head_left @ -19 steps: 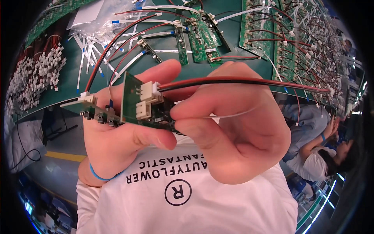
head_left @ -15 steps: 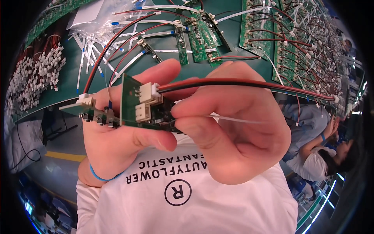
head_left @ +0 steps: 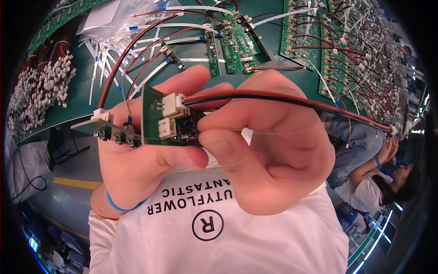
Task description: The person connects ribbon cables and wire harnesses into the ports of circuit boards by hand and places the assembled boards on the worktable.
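My left hand is closed round a small green circuit board held on edge, its thumb below and its fingers behind. Two cream sockets sit on this board; a white plug with a red-black wire pair fills the upper one, and the lower socket has no plug. A second circuit board, also with a red-black wire, lies against the same hand at the left. My right hand pinches a thin flat ribbon cable at the first board's right end. The fingertips hide where cable and board meet.
On the green table lie loose ribbon cables, a plastic bag and wired circuit boards. Bundled wires with white plugs are at left, panels of wired boards at right. Another person sits at far right.
My right hand has shifted slightly left, closer in to the board. The ribbon cable in it now shows almost edge-on. My left hand keeps its hold on the boards.
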`<action>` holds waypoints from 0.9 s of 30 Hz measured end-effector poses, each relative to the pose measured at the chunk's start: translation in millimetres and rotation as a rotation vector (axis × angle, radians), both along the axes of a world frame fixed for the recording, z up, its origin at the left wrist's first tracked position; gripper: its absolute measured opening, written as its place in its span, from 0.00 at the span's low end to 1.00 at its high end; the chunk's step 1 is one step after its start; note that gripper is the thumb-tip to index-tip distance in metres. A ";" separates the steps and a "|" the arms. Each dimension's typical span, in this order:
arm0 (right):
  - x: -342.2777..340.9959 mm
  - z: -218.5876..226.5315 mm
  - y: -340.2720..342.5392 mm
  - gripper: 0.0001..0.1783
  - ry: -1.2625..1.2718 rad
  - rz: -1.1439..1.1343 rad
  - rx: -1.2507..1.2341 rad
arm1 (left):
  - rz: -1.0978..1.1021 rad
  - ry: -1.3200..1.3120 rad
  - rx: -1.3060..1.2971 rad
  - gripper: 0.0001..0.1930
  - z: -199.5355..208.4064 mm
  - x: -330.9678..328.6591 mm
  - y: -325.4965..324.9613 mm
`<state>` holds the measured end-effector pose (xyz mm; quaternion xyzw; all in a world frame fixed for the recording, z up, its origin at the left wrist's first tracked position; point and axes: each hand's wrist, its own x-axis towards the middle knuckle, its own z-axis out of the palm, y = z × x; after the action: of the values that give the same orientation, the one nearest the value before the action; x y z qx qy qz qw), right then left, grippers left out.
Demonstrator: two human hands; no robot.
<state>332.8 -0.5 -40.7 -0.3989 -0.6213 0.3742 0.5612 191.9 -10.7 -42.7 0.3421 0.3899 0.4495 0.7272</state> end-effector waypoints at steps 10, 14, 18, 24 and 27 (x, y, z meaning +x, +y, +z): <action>-4.5 -3.1 1.9 0.09 0.005 0.015 0.053 | 0.026 -0.034 0.060 0.38 -4.2 -2.4 1.9; -7.0 0.9 1.8 0.07 0.109 0.006 -0.084 | 0.021 0.022 -0.007 0.37 -2.6 -2.5 4.3; -0.2 -5.8 5.7 0.06 0.008 0.069 -0.051 | -0.076 -0.047 -0.036 0.38 -5.3 -8.1 9.8; 2.5 5.9 6.3 0.07 0.159 0.133 -0.334 | 0.062 0.035 -0.037 0.41 -0.4 -5.8 5.0; 5.1 3.4 6.6 0.08 0.168 0.135 -0.232 | 0.018 0.036 -0.083 0.42 0.3 -6.9 7.3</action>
<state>337.8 6.1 -37.3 -0.3855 -0.5501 0.5124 0.5350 185.0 -3.4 -42.5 0.3162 0.4244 0.4333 0.7295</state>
